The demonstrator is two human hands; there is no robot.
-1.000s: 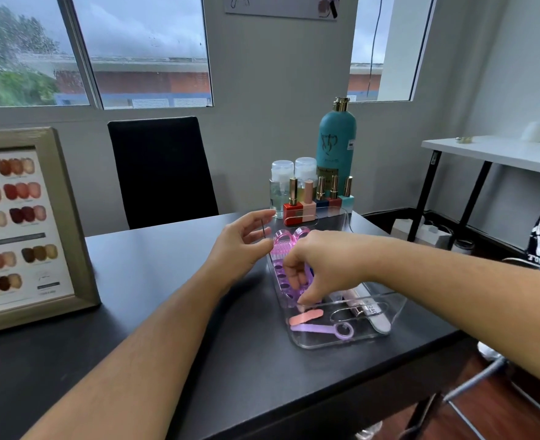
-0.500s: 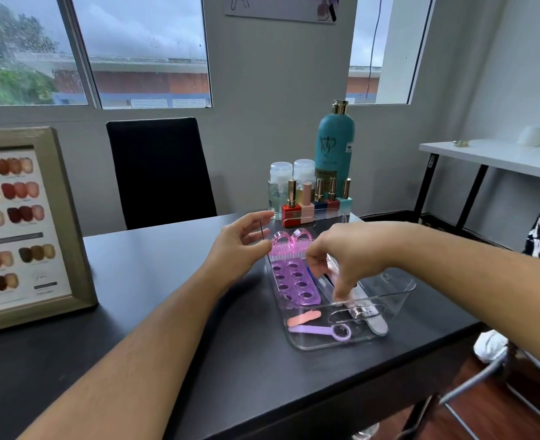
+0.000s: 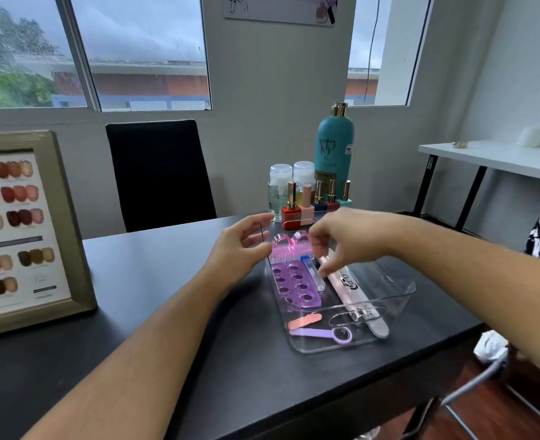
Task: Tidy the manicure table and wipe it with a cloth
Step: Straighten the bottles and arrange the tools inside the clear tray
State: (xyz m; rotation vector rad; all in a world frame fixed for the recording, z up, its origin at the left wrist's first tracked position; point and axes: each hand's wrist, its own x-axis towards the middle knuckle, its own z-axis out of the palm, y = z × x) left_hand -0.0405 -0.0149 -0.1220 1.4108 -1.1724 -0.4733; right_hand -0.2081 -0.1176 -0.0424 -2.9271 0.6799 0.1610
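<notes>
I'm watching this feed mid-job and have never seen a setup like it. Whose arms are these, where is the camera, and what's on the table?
There is no machine here: a person works with two bare hands, and the single wide-angle camera sits on their head, looking forward and down. That is why both forearms reach in from the bottom edge.

The left hand steadies the left rim of a clear tray on the black table. The right hand reaches into the tray, fingertips at a small clear tube; whether the grip has closed on it is unclear.

Inside the tray lie a pink brush, purple toe separators, a long nail file, a small orange file and a purple tool. Behind it stand polish bottles and a teal bottle. A framed colour chart stands on the left.
</notes>
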